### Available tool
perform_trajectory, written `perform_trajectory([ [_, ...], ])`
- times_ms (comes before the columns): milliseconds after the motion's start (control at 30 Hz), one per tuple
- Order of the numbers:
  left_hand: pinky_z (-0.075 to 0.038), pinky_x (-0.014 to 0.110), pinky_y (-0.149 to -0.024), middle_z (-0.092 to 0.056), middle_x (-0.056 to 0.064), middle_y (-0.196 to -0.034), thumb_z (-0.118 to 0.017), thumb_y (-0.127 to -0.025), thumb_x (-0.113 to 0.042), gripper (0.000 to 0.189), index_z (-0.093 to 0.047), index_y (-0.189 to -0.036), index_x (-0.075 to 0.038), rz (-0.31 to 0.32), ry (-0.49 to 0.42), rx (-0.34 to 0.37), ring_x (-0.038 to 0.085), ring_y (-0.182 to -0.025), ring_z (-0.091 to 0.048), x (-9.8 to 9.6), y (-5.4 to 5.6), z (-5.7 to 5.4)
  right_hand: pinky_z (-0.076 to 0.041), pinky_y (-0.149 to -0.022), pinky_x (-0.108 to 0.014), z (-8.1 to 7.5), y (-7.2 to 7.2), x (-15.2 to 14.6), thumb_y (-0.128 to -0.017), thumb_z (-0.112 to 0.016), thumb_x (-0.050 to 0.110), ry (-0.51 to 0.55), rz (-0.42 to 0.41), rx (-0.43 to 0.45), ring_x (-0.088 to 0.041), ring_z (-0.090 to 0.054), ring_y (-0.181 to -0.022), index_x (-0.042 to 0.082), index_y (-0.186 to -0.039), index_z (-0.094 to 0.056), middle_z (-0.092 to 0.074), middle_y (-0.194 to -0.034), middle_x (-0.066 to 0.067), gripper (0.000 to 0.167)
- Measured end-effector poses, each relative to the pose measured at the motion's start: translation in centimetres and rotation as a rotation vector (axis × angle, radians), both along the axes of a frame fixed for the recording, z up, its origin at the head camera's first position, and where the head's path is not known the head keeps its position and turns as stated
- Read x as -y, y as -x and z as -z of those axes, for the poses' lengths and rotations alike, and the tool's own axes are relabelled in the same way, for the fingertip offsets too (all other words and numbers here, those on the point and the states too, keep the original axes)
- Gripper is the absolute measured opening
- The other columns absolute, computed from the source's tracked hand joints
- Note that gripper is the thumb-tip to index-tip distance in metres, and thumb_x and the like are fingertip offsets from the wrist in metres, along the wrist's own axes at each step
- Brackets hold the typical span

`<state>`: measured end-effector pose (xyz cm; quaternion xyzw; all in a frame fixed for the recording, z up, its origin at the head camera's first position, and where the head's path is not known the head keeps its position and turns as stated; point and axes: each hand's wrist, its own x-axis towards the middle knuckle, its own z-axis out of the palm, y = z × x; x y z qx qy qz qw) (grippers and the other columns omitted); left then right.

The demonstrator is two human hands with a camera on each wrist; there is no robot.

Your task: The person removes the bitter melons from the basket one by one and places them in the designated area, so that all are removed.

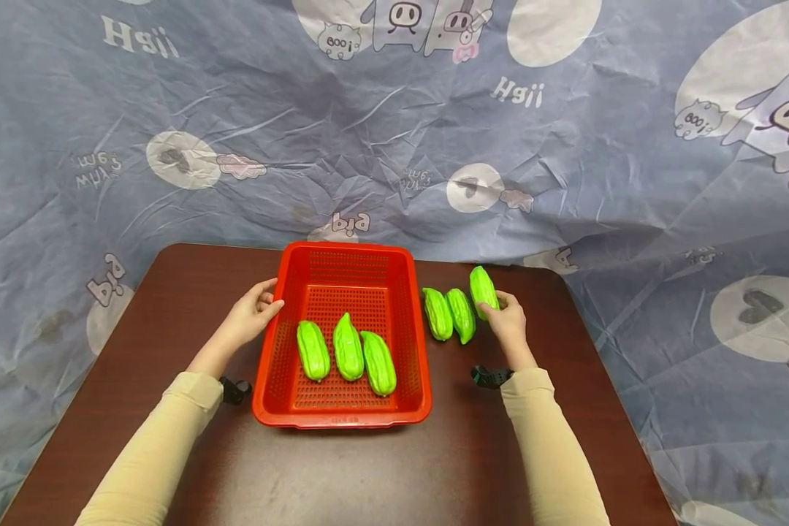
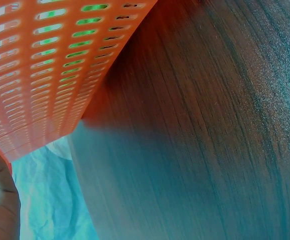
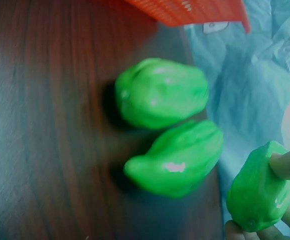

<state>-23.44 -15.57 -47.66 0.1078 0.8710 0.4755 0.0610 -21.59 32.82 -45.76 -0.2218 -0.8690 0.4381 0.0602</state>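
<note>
A red plastic basket (image 1: 342,420) stands on the table, with three bright green bitter melons lying in it, one of them the middle bitter melon (image 1: 348,348). My left hand (image 1: 253,313) grips the basket's left rim; in the left wrist view a curled finger (image 2: 2,195) shows beside the perforated wall. To the right of the basket, my right hand (image 1: 508,323) holds another bitter melon (image 1: 483,286) between thumb and fingers. Two more, a left bitter melon (image 3: 160,92) and a right bitter melon (image 3: 180,160), lie side by side on the table between basket and right hand.
The dark brown wooden table (image 1: 368,482) ends just behind the basket, where a wrinkled blue-grey printed cloth (image 1: 368,146) hangs as a backdrop. Black wrist devices, such as the right device (image 1: 491,376), sit under both wrists.
</note>
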Motion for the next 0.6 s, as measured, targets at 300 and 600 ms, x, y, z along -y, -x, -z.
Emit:
perform_trajectory([
  [300, -0.047, 0.028, -0.072, -0.054, 0.021, -0.109, -0.054, -0.103, -0.022, 0.059, -0.031, -0.151, 0.003, -0.006, 0.007, -0.014, 0.023, -0.086, -0.055, 0.0, 0.0, 0.1, -0.040, -0.106, -0.050, 1.6, -0.6, -1.6, -0.093, -0.065, 0.021, -0.041, 0.013, 0.071, -0.041, -0.048, -0.126, -0.003, -0.144, -0.044, -0.050, -0.140, -0.027, 0.060],
  [600, -0.047, 0.030, -0.072, -0.053, 0.020, -0.109, -0.054, -0.102, -0.019, 0.059, -0.030, -0.152, 0.003, 0.001, 0.009, -0.010, 0.024, -0.087, -0.054, 0.1, 0.1, 0.0, -0.039, -0.107, -0.051, 2.9, -1.3, -2.0, -0.094, -0.062, 0.023, -0.032, 0.007, 0.130, -0.042, -0.045, -0.129, -0.003, -0.147, -0.040, -0.045, -0.144, -0.027, 0.063],
])
